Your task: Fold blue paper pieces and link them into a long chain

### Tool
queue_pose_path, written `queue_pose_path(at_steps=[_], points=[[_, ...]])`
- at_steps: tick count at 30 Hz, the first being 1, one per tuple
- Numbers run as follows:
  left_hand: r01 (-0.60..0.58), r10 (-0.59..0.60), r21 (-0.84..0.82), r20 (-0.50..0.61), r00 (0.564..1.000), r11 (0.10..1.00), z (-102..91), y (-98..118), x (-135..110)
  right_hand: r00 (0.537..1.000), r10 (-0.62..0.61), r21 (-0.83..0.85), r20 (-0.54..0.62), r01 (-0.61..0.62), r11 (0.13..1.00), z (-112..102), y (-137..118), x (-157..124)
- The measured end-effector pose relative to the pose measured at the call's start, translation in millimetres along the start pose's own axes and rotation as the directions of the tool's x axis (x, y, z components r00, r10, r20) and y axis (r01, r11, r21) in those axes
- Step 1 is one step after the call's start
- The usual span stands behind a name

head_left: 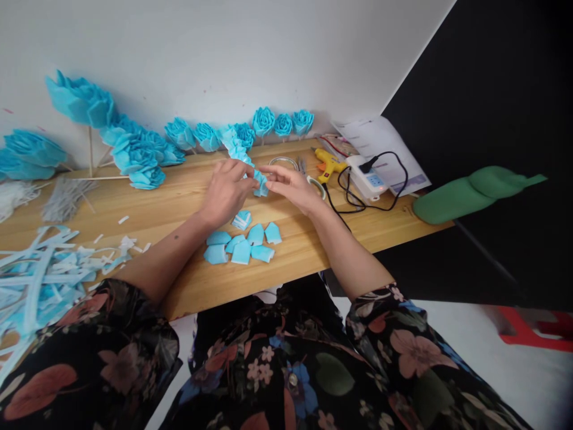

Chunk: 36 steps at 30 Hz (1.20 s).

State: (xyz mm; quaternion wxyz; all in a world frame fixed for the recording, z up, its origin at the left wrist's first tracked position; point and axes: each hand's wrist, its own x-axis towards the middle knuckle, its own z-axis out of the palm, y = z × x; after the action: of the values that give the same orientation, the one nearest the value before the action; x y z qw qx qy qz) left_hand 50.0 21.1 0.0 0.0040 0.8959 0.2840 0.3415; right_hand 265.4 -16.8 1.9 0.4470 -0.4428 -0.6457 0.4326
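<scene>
White wall (268, 54) behind, wooden surface (298, 242) below: through the head view I see the left hand (227, 186) and right hand (292, 186) with fingers curled around a blue folded piece (261, 184) between them; I can't tell which one grips it. If either pinch slackens, I'd expect it to slip or crease. Loose blue cutouts (242, 252) lie just beside the left forearm, so a low sweep could scatter them. Right of the hands, a looping black cord (406, 176) could snag a wrist and drag the yellow glue gun (330, 165).
</scene>
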Motion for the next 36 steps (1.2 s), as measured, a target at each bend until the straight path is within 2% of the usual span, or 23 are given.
queue_pose_path(at_steps=[6, 11, 15, 19, 22, 25, 28, 31, 36], points=[[-0.003, 0.003, -0.002, 0.000, 1.000, 1.000, 1.5, 0, 0, 0.999, 0.017, 0.025, 0.041, -0.018, 1.000, -1, 6, 2], [-0.046, 0.047, 0.053, -0.019, 0.999, 0.998, 0.1, 2, 2, 1.000, -0.013, 0.016, -0.014, 0.013, 1.000, -1, 4, 2], [-0.011, 0.014, 0.061, -0.043, 0.999, 0.998, 0.9, -2, 1, 0.980, -0.005, 0.025, -0.197, 0.010, 1.000, -6, 6, 5], [0.060, -0.060, 0.013, -0.033, 0.998, 0.998, 3.6, -6, 0, 0.899, 0.035, 0.087, -0.436, 0.003, 0.996, -22, 13, 8], [0.088, -0.089, -0.029, -0.023, 0.996, 0.996, 5.3, -7, -1, 0.863, 0.028, 0.073, -0.505, 0.011, 0.997, -28, 14, 9], [0.097, -0.099, -0.051, -0.026, 0.995, 0.994, 6.2, -5, -1, 0.884, -0.076, -0.068, -0.461, 0.051, 0.996, -23, 8, 7], [0.092, -0.093, -0.060, -0.012, 0.996, 0.994, 6.3, -3, -2, 0.917, -0.261, -0.303, -0.303, 0.167, 0.938, -11, -1, 2], [0.095, -0.095, -0.073, 0.009, 0.995, 0.993, 6.1, -2, -2, 0.909, -0.380, -0.452, -0.170, 0.270, 0.850, -3, -5, -1], [0.090, -0.089, -0.084, 0.020, 0.996, 0.992, 5.4, 0, -2, 0.887, -0.456, -0.544, -0.069, 0.349, 0.763, 0, 2, -1]])
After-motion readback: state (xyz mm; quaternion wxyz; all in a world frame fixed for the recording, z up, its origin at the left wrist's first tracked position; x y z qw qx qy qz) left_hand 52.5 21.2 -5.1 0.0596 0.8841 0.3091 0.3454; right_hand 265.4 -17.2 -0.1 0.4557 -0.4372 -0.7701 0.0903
